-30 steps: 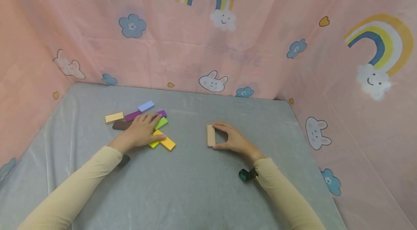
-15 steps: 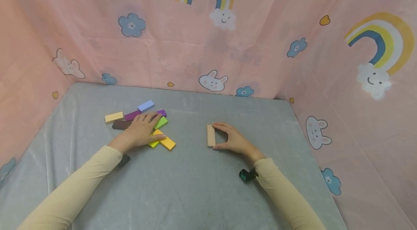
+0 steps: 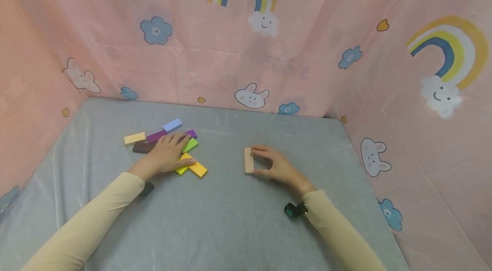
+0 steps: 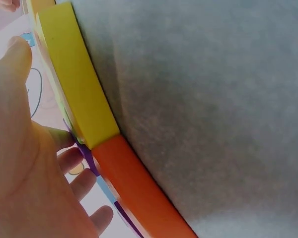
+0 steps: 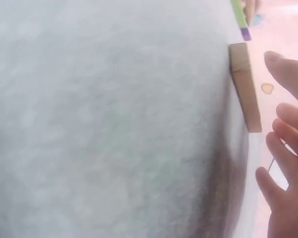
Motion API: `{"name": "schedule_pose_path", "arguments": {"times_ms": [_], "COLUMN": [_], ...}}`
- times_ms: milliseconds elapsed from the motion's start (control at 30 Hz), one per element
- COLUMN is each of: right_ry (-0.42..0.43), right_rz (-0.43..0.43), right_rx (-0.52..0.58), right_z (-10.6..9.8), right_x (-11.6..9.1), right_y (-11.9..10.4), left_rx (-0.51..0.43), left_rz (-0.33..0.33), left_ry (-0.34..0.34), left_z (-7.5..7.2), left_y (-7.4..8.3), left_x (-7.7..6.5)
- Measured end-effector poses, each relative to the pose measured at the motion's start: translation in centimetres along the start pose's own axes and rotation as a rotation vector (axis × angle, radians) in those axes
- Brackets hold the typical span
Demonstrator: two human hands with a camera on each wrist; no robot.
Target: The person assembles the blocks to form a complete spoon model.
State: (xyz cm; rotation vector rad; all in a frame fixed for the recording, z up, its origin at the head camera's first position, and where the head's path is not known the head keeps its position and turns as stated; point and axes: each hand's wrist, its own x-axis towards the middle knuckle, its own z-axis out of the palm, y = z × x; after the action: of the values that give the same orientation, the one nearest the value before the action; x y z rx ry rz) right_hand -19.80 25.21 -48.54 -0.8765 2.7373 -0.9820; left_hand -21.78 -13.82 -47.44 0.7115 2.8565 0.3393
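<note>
My left hand (image 3: 165,153) lies with spread fingers over a cluster of coloured wooden blocks. Its thumb is at the yellow-orange block (image 3: 198,170), beside a bright yellow block (image 4: 79,74). Near its fingertips are a green block (image 3: 190,145) and a purple block (image 3: 192,134). An orange block (image 4: 139,188) shows in the left wrist view; in the head view the hand covers it. To the right, a plain wood block (image 3: 249,161) lies by itself. My right hand (image 3: 282,169) is just right of it, thumb and fingers parted; in the right wrist view they stand apart from the block.
Around the left hand are a dark brown block (image 3: 142,147), a plum block (image 3: 156,136), a light blue block (image 3: 172,125) and a striped block (image 3: 134,138). A grey cloth (image 3: 223,220) covers the table. Pink patterned curtains (image 3: 192,66) stand behind and at both sides.
My right hand has drawn back slightly to the right, off the plain wood block, which stays in place. The left hand and its blocks look the same.
</note>
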Motion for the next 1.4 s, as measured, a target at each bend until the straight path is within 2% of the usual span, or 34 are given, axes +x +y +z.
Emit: {"name": "schedule_pose_path", "arguments": {"times_ms": [267,433,600,833,1033,1267,1400], "right_ry": [0.007,0.016,0.017,0.005,0.005,0.005,0.004], "right_rz": [-0.127,-0.168,-0.166,-0.135,-0.122,-0.11,-0.098], "right_rx": [-0.079,-0.078,-0.083,-0.081,-0.073,-0.056,-0.042], "right_z": [0.4,0.6,0.6,0.7,0.7,0.8,0.8], "right_x": [0.0,0.1,0.0,0.1,0.1,0.0,0.0], "right_y": [0.1,0.2,0.2,0.2,0.2,0.4,0.4], "left_rx": [-0.006,-0.014,-0.009,-0.003,-0.081,-0.174,-0.213], "left_rz": [0.011,0.006,0.006,0.01,0.006,0.05,0.046], "left_ry": [0.012,0.008,0.005,-0.003,-0.019,0.049,0.092], "left_z": [0.2,0.3,0.4,-0.1,-0.9,-1.5,-1.6], "left_y": [-0.2,-0.2,-0.2,-0.3,-0.8,-2.2,-2.9], "left_x": [0.0,0.0,0.1,0.1,0.4,1.4,1.8]}}
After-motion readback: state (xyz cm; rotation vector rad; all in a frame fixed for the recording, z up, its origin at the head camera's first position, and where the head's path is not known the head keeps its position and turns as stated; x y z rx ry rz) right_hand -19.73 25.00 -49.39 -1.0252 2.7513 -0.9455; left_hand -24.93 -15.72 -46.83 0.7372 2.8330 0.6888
